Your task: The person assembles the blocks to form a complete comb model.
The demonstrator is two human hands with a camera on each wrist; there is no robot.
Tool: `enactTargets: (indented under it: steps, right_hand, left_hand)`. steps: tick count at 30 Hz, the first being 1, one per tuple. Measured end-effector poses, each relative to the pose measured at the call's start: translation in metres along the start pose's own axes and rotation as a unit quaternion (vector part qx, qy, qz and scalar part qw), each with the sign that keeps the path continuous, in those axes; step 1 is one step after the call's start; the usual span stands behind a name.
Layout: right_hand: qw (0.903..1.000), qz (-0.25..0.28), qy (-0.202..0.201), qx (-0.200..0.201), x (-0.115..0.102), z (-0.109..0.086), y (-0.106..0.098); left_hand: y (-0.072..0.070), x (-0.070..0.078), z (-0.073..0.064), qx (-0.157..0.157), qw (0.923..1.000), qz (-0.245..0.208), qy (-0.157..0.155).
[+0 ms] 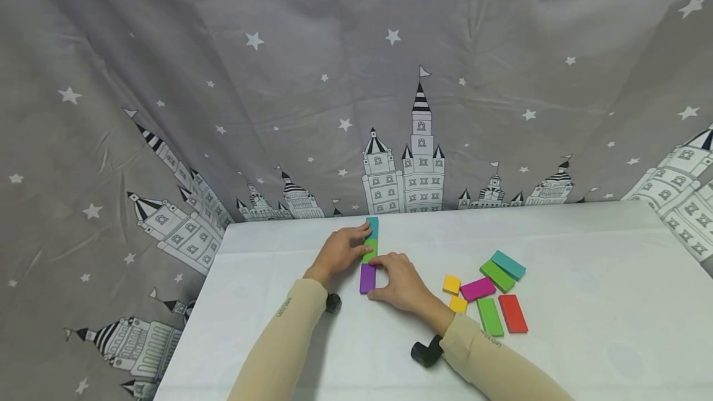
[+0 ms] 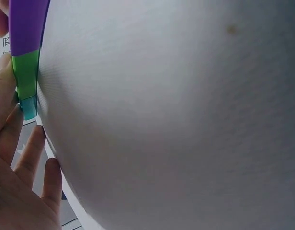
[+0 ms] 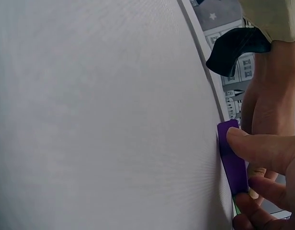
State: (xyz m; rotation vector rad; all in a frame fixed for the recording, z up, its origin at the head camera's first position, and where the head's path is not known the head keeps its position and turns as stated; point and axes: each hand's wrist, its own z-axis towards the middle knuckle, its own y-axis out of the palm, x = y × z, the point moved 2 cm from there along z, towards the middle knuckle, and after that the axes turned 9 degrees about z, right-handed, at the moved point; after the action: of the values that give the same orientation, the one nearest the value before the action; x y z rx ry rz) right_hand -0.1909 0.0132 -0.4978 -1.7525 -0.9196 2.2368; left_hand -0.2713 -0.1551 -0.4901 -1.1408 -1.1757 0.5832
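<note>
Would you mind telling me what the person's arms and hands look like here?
The left hand and right hand wear no gloves. The left sleeve and right sleeve are long and beige, with small dark lettering near the cuffs, too small to read. A black fitting sits at each wrist, the right one angular.

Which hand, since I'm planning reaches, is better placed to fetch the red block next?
Probably the right hand: nearer the red block, though holding the purple block. The left hand is farther, touching a green block.
</note>
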Motion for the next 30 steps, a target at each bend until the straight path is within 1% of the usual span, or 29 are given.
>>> enactTargets:
  steps: [6,12,14,16,22,30]
  right_hand:
    - [0.9999,0.009,0.006,-0.003,-0.007,-0.004,-0.009]
    - [0.9982,0.044,0.038,0.012,-0.018,-0.012,-0.034]
    - [0.9976,0.046,0.047,0.022,-0.019,-0.017,-0.044]
    - [0.9971,0.047,0.049,0.034,-0.018,-0.022,-0.053]
    - [0.9952,0.033,0.059,0.071,-0.015,-0.04,-0.078]
    - [0.9948,0.007,0.044,0.091,0.0,-0.063,-0.099]
  left_hand:
    - [-0.001,0.001,-0.002,-0.002,1.0,-0.007,0.002]
    - [-0.001,0.001,-0.002,0.0,1.0,-0.01,0.002]
    - [0.0,0.001,-0.002,0.0,1.0,-0.007,0.0]
    - [0.0,0.0,-0.002,-0.001,1.0,-0.006,-0.005]
    - [0.0,0.0,-0.002,0.002,0.9999,-0.011,-0.006]
    - [0.001,0.0,-0.001,-0.001,0.9999,-0.014,-0.008]
